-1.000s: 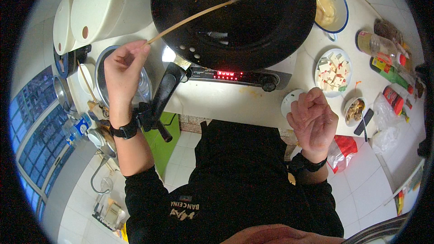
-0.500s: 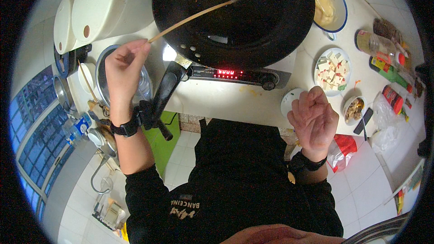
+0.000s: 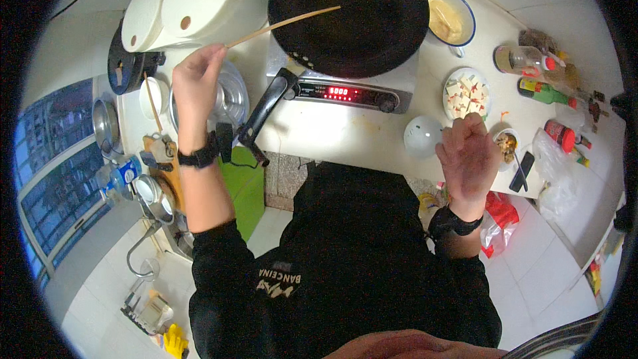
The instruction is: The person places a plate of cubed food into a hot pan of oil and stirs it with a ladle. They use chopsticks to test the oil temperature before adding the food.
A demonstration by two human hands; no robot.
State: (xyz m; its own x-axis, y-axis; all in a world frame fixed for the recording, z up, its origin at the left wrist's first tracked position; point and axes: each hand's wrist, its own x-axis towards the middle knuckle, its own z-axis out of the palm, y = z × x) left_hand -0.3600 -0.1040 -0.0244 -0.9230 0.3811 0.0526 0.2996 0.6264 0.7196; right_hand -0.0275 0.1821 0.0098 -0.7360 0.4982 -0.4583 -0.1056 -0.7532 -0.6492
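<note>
My left hand (image 3: 198, 86) pinches a long wooden chopstick (image 3: 286, 23) near its rear end. Its far tip hangs over a black wok (image 3: 411, 36); whether a second stick lies against it I cannot tell. The wok sits on an induction cooker (image 3: 364, 96) with a lit red display, its black handle (image 3: 269, 106) slanting back just right of my left hand. Dark, shiny liquid seems to cover the wok's bottom. My right hand (image 3: 468, 166) hovers palm up with loosely curled fingers and nothing visible in it, between a small white bowl (image 3: 423, 138) and a plate of white cubes with red bits (image 3: 465, 96).
A blue-rimmed mug (image 3: 473, 21) of pale yellow liquid stands right of the wok. Bottles (image 3: 545, 92) line the right side, near a small bowl (image 3: 506, 146) with a spoon. Left are white lidded containers (image 3: 206, 0), a glass-like lid (image 3: 232, 90) and a wooden board (image 3: 169, 176).
The view has shifted, so the wok sits higher and smaller. My left hand still pinches the chopstick over the wok. Relative to the counter, my right hand has barely moved.
</note>
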